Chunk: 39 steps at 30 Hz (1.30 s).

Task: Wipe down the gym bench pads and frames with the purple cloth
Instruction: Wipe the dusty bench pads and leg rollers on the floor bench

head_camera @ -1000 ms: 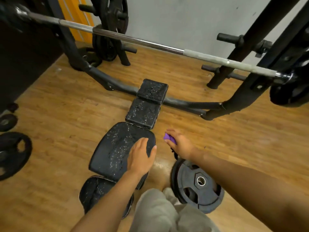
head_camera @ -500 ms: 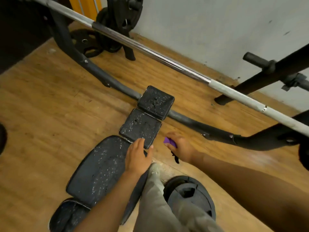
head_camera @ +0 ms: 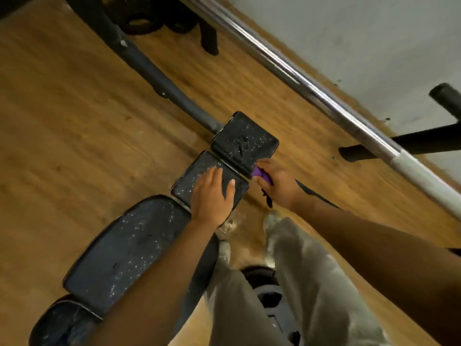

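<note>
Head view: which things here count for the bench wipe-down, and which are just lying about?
For the job:
- purple cloth, gripped by the right hand
- speckled bench pads, the left hand resting flat on the second one
- bench frame tube

Lying about:
- barbell overhead
- weight plate on the wooden floor by the person's leg

Black square bench pads (head_camera: 244,143): vinyl-like cover, slight sheen, cracked, flecked with white specks. Larger rounded black seat pad (head_camera: 129,248): same worn, speckled skin. Dark tubular metal frame (head_camera: 152,73): matt paint, chipped in spots. Long steel barbell (head_camera: 282,63): polished, glossy chrome; duller grey sleeve toward end. Small purple cloth (head_camera: 260,174): soft fabric, bunched. Brown wood-plank floor (head_camera: 62,136): smooth, low satin shine. Pale wall (head_camera: 361,33): matt, scuffed.
</note>
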### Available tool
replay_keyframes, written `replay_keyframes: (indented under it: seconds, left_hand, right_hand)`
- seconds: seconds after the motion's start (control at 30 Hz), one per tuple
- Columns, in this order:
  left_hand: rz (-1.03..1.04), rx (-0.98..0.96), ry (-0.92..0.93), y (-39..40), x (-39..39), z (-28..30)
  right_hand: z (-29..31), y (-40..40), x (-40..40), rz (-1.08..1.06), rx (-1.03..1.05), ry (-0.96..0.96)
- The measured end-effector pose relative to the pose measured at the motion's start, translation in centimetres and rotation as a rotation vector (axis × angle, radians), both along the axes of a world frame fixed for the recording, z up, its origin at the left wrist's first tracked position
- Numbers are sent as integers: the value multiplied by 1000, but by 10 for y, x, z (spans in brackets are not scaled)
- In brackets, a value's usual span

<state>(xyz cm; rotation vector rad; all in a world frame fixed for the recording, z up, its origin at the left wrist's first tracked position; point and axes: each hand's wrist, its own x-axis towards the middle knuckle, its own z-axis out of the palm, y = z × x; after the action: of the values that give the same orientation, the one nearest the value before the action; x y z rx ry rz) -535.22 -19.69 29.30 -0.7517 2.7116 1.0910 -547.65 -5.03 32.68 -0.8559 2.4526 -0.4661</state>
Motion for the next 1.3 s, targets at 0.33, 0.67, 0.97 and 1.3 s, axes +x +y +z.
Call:
replay_keyframes:
  seconds: [0.33, 0.67, 0.97, 1.3]
  left_hand:
    - [-29, -183, 45, 5, -105, -137]
    - [148, -236, 227, 15, -220, -266]
    - [129, -388, 313, 15, -241, -312]
    - [148, -439, 368, 17, -239, -320]
  right_hand:
    - [-135, -15, -99, 236, -12, 109]
    - [-264, -7, -201, 247, -295, 293]
    - [-298, -1, -274, 345, -195, 350]
    - [-306, 64, -267, 112, -332, 160]
